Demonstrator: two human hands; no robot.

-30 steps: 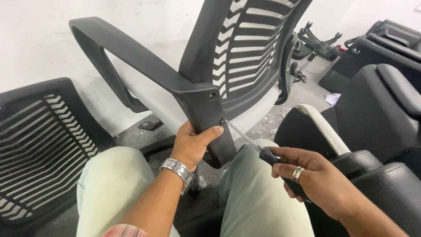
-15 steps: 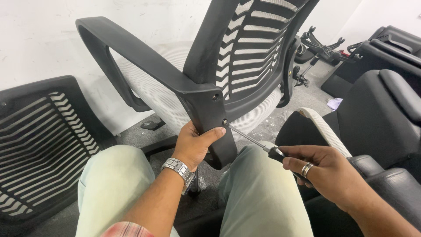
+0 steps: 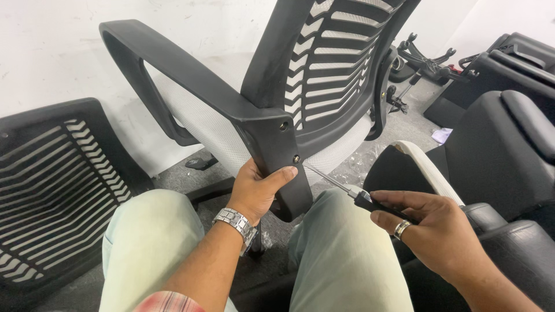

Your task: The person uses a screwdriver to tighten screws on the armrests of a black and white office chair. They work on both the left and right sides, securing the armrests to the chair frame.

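Your screwdriver (image 3: 347,188) tip has moved onto the lower screw (image 3: 296,158). Your right hand (image 3: 430,228) grip closes around its black handle; your left hand (image 3: 257,188) grip wraps the smooth plastic armrest (image 3: 191,81) just below that screw.

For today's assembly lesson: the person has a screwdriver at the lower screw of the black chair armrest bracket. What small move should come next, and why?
Probably turn the screwdriver while the left hand steadies the armrest bracket. The tip sits at the lower screw, the right hand grips the handle, and the upper screw looks already seated.
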